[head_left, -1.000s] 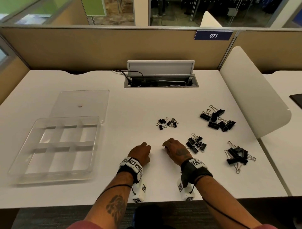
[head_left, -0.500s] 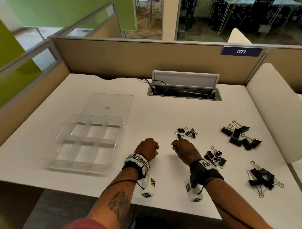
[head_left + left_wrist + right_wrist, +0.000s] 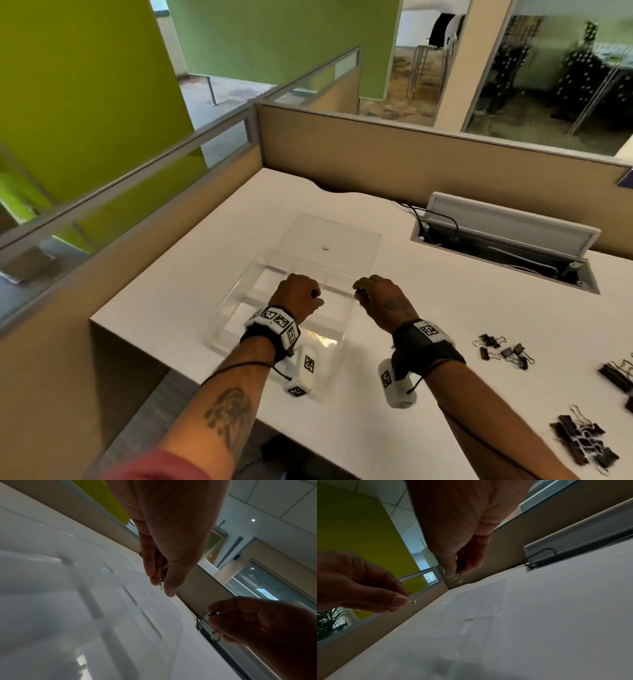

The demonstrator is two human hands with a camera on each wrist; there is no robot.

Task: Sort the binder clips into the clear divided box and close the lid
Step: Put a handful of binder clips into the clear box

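The clear divided box (image 3: 236,301) lies on the white desk with its lid (image 3: 342,236) folded open behind it. My left hand (image 3: 301,294) hovers over the box and pinches a small black binder clip (image 3: 161,580) between thumb and fingers. My right hand (image 3: 376,294) hovers over the box's right edge and pinches another small black binder clip (image 3: 459,568), whose wire handle hangs down. The box also shows below the hands in the left wrist view (image 3: 85,601). Its compartments look bare where visible.
Piles of black binder clips lie at the right: small ones (image 3: 507,351), larger ones (image 3: 585,440) and more at the frame edge (image 3: 616,375). An open cable hatch (image 3: 507,250) sits at the back. Beige partitions (image 3: 376,161) wall the desk.
Both hands have lifted off the desk by the small clip pile and moved left over the clear box, each holding a small clip. The head view has swung left.
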